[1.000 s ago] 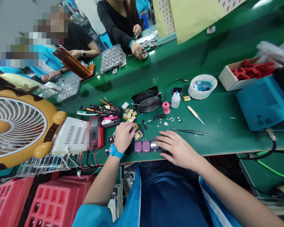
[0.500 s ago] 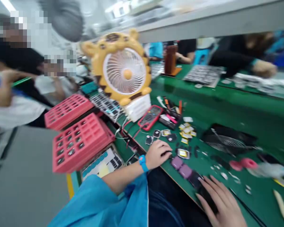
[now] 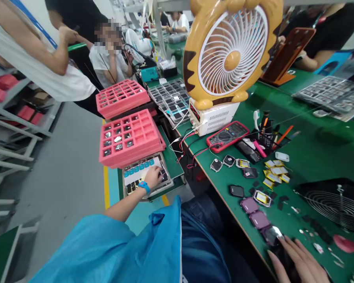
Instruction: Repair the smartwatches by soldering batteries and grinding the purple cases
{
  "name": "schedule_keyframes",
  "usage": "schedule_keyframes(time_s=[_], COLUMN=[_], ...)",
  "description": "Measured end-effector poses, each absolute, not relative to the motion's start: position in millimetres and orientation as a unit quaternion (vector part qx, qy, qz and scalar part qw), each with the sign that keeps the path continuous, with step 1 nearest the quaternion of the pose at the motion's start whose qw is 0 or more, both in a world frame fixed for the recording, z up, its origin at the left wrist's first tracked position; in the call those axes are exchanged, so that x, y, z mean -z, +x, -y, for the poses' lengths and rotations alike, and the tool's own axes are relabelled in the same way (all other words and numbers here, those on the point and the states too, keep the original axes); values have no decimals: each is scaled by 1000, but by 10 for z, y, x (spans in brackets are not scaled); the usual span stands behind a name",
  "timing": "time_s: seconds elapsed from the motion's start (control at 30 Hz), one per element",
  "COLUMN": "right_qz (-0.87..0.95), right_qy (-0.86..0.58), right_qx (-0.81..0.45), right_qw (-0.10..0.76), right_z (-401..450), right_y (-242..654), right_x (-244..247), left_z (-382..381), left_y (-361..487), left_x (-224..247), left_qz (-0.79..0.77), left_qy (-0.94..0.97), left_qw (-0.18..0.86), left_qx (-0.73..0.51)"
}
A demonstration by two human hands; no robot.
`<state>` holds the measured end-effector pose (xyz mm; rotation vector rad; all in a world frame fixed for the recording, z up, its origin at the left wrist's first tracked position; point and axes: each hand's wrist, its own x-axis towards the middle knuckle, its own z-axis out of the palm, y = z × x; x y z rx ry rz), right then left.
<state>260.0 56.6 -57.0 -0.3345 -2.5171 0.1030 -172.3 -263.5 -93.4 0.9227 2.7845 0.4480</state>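
My left hand (image 3: 153, 177), with a blue wristband, reaches down over a shallow tray (image 3: 126, 186) of small dark parts beside a white sheet with blue squares. Its fingers are bent together; whatever lies between them is hidden. On the green bench, my right hand (image 3: 302, 257) rests with fingers stretched and apart on dark casings at the end of a row. Purple square casings (image 3: 259, 219) lie just beyond its fingertips, with a black casing (image 3: 236, 191) farther up. Near them lies a light-framed casing with a yellow battery (image 3: 262, 198).
Pink foam trays (image 3: 129, 151) holding small parts stand at the left. A tiger-shaped fan (image 3: 191, 74) sits on a white power supply (image 3: 220, 118), near a red multimeter (image 3: 227, 135). Yellow batteries (image 3: 275, 173) and a black fan (image 3: 333, 204) are to the right. People work nearby.
My left hand has moved left, from the bench edge beside the casings to the tray of dark parts. The view has turned left; my right hand stays at the casings.
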Motion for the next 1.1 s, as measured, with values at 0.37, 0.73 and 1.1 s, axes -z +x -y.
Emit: schedule_keyframes(time_s=[0.37,0.73,1.1], right_qz=[931,914,906], right_qy=[-221,-286,-411], right_qx=[-109,-110,-73], right_qw=[269,267,75], right_z=[-320,-494,-1563], right_y=[2445,1751,323], right_x=[229,-257,-148], left_z=[3025,2420,756], left_y=[-1763,-1923,-737], left_x=[1022,800,-108], left_qz=[-940,-874,-587], left_qy=[285,457,644], left_qw=[183,29,36], left_qx=[41,-162,-489])
